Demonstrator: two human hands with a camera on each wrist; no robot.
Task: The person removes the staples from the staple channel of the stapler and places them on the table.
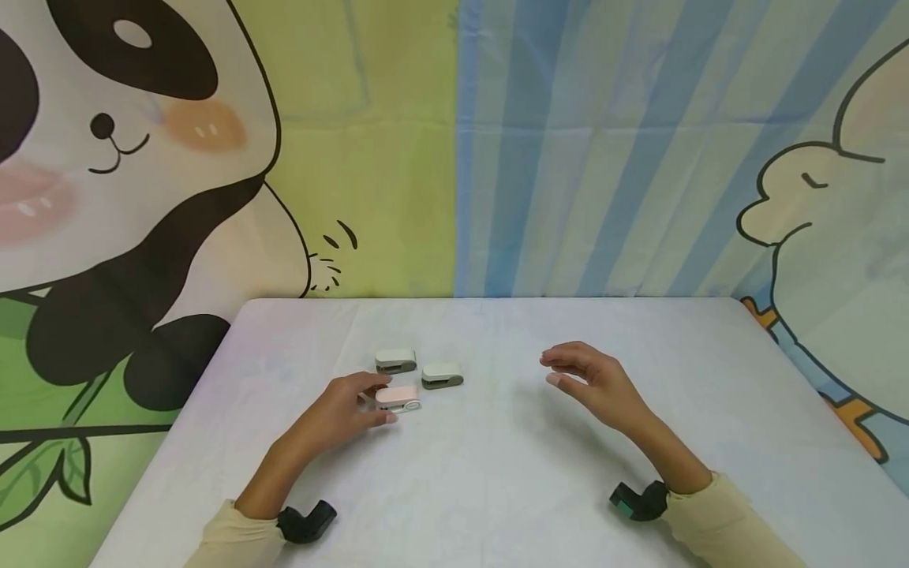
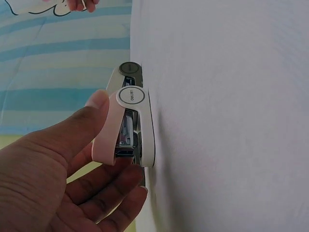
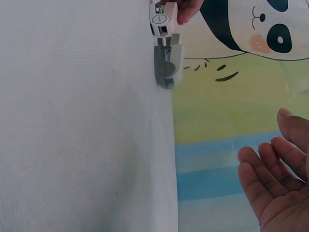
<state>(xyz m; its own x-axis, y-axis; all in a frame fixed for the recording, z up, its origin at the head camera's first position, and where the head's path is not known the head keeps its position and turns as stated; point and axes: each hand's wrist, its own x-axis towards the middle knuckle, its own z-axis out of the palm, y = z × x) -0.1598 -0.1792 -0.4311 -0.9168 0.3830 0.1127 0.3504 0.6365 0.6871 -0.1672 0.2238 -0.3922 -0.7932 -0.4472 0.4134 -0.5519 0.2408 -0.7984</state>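
A small pink-and-white stapler (image 1: 398,397) sits on the white table, its pink top and white base plain in the left wrist view. My left hand (image 1: 355,410) is around its near end, thumb on the close side and fingers on the far side; a firm grip does not show. Behind it lies a white-and-grey stapler (image 1: 395,361), and another white-and-grey stapler (image 1: 442,375) is to its right. Over the table's right half hovers my right hand (image 1: 585,383), holding nothing, fingers loosely bent and thumb apart, as the right wrist view (image 3: 285,188) also shows.
The table (image 1: 497,489) is covered in white cloth and ends at a printed curtain (image 1: 604,158). A panda figure (image 1: 142,158) is printed at left. Black wrist devices (image 1: 307,522) are worn on both forearms, below light sleeves.
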